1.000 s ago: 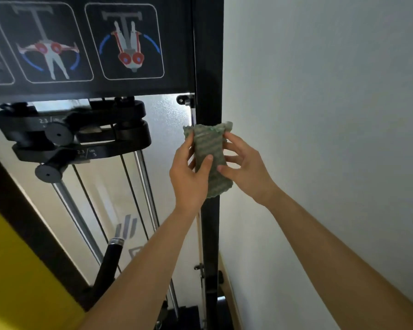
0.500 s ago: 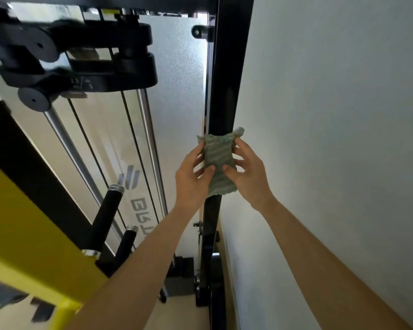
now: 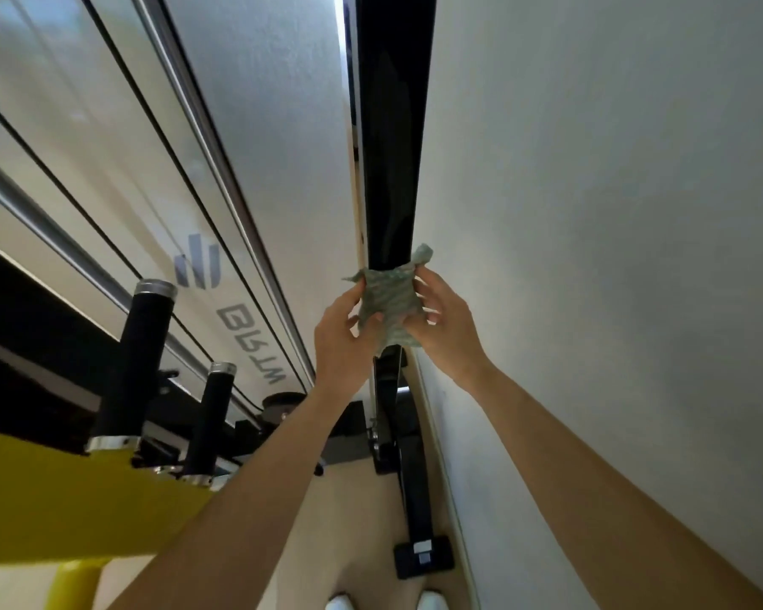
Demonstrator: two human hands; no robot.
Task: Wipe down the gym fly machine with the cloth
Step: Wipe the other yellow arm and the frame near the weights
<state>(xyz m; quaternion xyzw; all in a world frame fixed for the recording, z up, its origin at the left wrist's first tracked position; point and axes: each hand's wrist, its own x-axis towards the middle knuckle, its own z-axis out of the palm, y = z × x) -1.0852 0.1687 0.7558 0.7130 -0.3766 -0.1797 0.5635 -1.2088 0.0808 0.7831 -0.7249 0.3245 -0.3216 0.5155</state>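
Green cloth (image 3: 386, 308) wrapped round the front of the black upright post (image 3: 390, 134), low on it, beside the white wall (image 3: 613, 213). Left hand (image 3: 342, 341) pinches its left edge, right hand (image 3: 443, 330) its right edge, fingers curled. Yellow frame (image 3: 62, 499) lower left, two black handles (image 3: 137, 358) above it.

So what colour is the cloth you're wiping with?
The cloth is pale green with lighter wavy stripes, best seen in the head view, wrapped round the black post.
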